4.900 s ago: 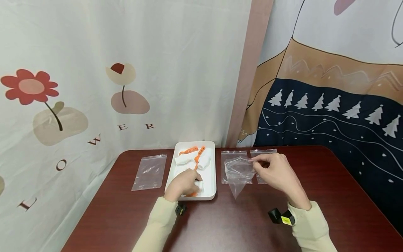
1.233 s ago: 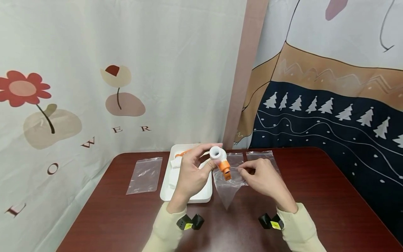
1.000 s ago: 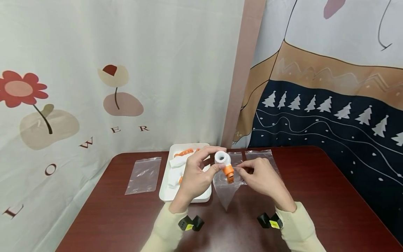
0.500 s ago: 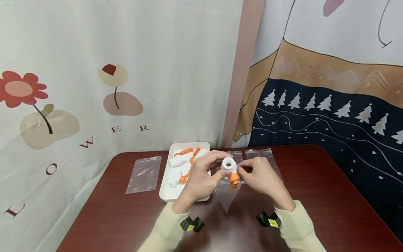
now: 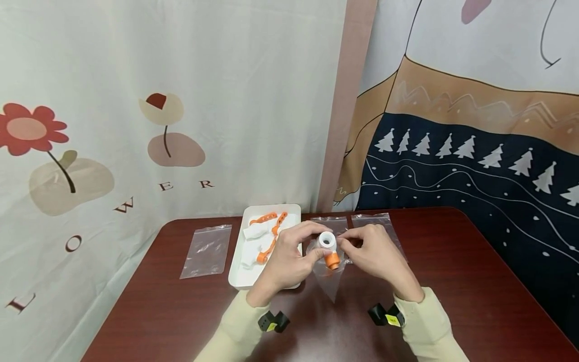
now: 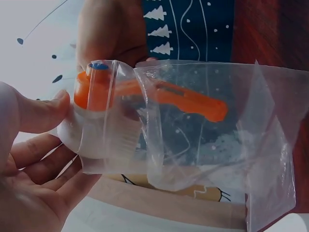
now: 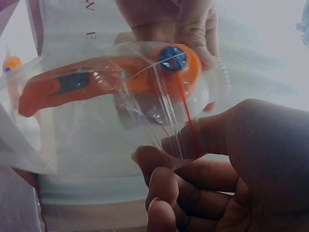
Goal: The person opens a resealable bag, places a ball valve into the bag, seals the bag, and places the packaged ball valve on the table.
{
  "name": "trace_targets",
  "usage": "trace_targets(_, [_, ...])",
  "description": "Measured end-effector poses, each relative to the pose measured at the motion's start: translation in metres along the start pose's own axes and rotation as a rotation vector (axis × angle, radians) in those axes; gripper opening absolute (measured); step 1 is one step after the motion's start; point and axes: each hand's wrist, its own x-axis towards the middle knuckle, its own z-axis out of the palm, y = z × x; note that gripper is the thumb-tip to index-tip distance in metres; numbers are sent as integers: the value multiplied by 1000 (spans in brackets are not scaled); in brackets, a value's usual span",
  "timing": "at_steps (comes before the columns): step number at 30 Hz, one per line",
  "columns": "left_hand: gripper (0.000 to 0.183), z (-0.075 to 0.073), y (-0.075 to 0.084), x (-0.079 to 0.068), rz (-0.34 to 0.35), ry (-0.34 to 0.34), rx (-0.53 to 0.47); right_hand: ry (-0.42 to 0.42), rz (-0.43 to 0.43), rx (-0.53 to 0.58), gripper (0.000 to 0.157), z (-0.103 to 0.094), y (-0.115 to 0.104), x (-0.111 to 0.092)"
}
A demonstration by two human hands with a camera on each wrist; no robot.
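Note:
My left hand (image 5: 289, 259) grips a plastic tap (image 5: 332, 260) by its white body, thumb on the near side and fingers behind. This tap has an orange lever (image 6: 193, 104) and a blue cap (image 7: 172, 58). A clear zip bag (image 6: 270, 145) covers the lever and much of the body, its open mouth at the white end near my left thumb. My right hand (image 5: 373, 254) pinches the bag's mouth edge, by the red zip line, between thumb and forefinger. In the head view the bag hangs down in a point below the tap.
A white tray (image 5: 235, 274) on the brown table (image 5: 149, 311) holds more taps with white bodies (image 5: 256, 230) and orange levers (image 5: 264, 218). One flat clear bag (image 5: 206, 251) lies left of it; two others, including a right-hand bag (image 5: 380, 229), lie behind my hands. Curtains hang behind.
My left hand has taken a tap from the tray and brought it to the bag in my right hand. Over the last second the lever has gone down into the bag.

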Motion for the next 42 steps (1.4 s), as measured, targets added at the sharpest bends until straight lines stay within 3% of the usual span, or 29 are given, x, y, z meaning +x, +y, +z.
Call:
trace_targets(14, [26, 3, -6, -5, 23, -5, 79, 30, -29, -4, 14, -1, -3, -3])
trace_targets(20, [28, 2, -8, -8, -38, -13, 80, 42, -45, -4, 14, -2, -4, -3])
trace_targets(30, [29, 2, -14, -11, -46, -83, 75, 82, -119, -27, 14, -4, -8, -4])
trace_targets(36, [25, 4, -14, -10, -63, -63, 26, 90, -153, -45, 11, -2, -7, -4])
trace_targets(42, [24, 7, -10, -5, -153, -50, 90, 86, -183, -13, 10, -3, -6, -5])
